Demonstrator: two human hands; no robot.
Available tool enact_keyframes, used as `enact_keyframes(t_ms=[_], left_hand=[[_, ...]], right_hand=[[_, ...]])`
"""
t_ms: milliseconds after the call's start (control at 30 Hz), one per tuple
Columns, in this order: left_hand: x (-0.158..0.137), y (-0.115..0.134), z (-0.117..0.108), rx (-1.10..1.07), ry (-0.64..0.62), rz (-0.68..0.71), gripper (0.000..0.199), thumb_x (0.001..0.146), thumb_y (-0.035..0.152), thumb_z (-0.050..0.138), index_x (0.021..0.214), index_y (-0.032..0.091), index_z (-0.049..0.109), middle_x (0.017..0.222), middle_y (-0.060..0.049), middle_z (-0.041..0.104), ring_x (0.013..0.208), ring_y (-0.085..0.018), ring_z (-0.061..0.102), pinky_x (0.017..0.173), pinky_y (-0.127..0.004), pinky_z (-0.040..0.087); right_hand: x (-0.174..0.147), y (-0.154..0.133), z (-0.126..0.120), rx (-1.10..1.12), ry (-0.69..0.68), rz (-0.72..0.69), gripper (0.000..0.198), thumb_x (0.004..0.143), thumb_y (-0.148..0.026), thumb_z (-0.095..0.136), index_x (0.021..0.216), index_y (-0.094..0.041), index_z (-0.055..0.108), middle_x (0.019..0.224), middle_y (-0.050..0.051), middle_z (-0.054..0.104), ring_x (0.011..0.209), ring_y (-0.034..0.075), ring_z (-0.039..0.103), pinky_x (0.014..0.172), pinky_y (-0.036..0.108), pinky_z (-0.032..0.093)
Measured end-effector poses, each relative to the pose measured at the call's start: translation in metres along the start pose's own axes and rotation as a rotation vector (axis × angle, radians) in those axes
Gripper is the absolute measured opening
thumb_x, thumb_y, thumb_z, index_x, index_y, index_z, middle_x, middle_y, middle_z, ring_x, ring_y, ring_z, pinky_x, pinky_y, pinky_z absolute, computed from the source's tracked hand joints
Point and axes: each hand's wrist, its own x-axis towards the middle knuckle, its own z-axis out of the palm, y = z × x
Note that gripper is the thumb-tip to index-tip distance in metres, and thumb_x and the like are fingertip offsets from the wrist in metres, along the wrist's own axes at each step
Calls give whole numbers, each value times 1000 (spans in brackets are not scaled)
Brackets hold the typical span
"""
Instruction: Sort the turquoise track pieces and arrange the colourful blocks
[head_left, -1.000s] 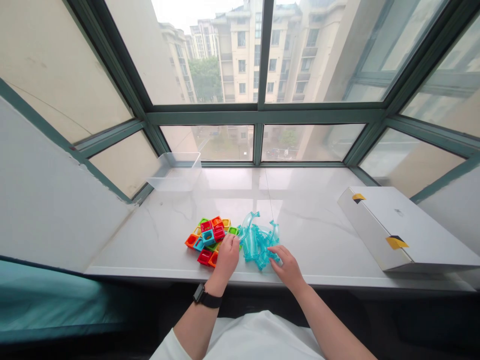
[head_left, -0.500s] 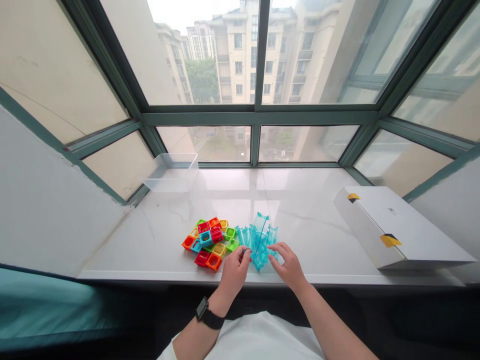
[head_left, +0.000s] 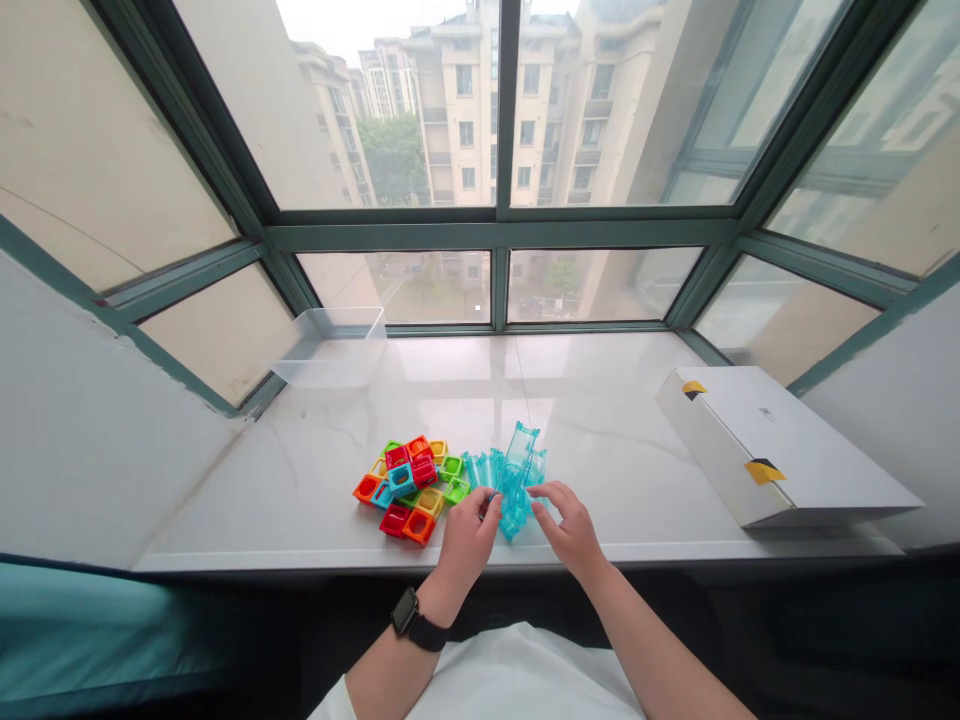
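Observation:
A heap of clear blue plastic track pieces lies on the white sill in front of me. My left hand is at the heap's near left edge, thumb and fingers pinched together; a small dark bit shows at the fingertips, too small to name. On the other side, my right hand has thumb and forefinger apart, their tips beside or touching the blue pieces; I cannot tell which. Just left of the blue heap is a pile of square plastic blocks in red, orange, yellow, green and blue, with round openings.
A clear plastic bin stands at the back left by the window. On the right lies a white box with yellow-and-black tabs. The marble-patterned sill ends at a front edge close to my body, and window frames enclose the back and sides.
The view has shifted slightly, so the things on the sill appear a little further left. My left hand has come slightly closer to the blue pieces; my right hand keeps nearly the same pose.

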Motion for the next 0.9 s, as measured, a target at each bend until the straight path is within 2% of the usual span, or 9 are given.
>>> enact_keyframes(t_ms=[133, 200, 333, 567, 633, 700, 767, 833, 900], left_hand=[[2, 6, 9, 47, -18, 53, 29, 102, 45, 53, 92, 22, 68, 72, 0, 68, 64, -18, 61, 62, -29, 42], [4, 10, 13, 84, -24, 90, 27, 102, 42, 54, 92, 22, 68, 73, 0, 67, 65, -17, 60, 63, -28, 41], [5, 19, 20, 179, -69, 180, 21, 102, 35, 53, 93, 22, 67, 77, -1, 69, 70, -17, 62, 67, -27, 41], [8, 29, 34, 531, -191, 205, 23, 103, 27, 49, 82, 23, 57, 71, -2, 66, 66, -19, 64, 59, -28, 30], [12, 29, 38, 561, -226, 194, 26, 106, 28, 45, 83, 23, 56, 72, -2, 66, 66, -19, 65, 58, -29, 28], [18, 28, 39, 527, -240, 162, 28, 108, 29, 39, 85, 23, 55, 72, -2, 65, 66, -20, 66, 58, -29, 29], [25, 28, 39, 447, -227, 123, 30, 109, 32, 34, 88, 23, 53, 72, -2, 64, 66, -21, 65, 58, -29, 30], [32, 27, 39, 350, -204, 95, 30, 110, 35, 32, 90, 24, 52, 73, -2, 64, 66, -22, 65, 59, -30, 32], [37, 28, 39, 259, -191, 78, 30, 110, 39, 32, 91, 25, 52, 75, -2, 64, 68, -22, 64, 60, -31, 35]], right_hand=[[6, -17, 7, 85, 35, 89, 37, 99, -48, 62, 127, -24, 69, 92, 5, 75, 85, 24, 71, 84, 37, 59], [10, -23, 8, 100, 79, 169, 38, 97, -48, 64, 125, -22, 69, 83, 2, 71, 78, 21, 68, 80, 33, 57], [18, -25, 3, 88, 134, 278, 29, 98, -49, 62, 98, -22, 71, 77, 0, 69, 74, 19, 64, 73, 28, 52], [20, -16, -7, -34, 121, 273, 47, 104, -52, 52, 70, -21, 64, 58, -3, 55, 57, 14, 51, 59, 26, 41], [19, -16, -9, -59, 103, 263, 45, 105, -52, 51, 79, -20, 70, 58, -3, 55, 56, 14, 52, 59, 25, 42], [18, -18, -13, -60, 124, 222, 34, 105, -48, 53, 111, -21, 73, 70, -2, 64, 63, 15, 60, 64, 26, 49], [16, -22, -18, -44, 157, 127, 44, 104, -41, 56, 144, -24, 58, 95, 2, 72, 75, 16, 66, 75, 29, 56], [14, -25, -23, -36, 136, 1, 50, 103, -33, 58, 152, -28, 51, 114, 6, 70, 85, 17, 69, 84, 33, 60], [14, -26, -26, -44, 71, -89, 42, 102, -26, 59, 144, -31, 60, 117, 7, 68, 96, 20, 69, 91, 36, 60]])
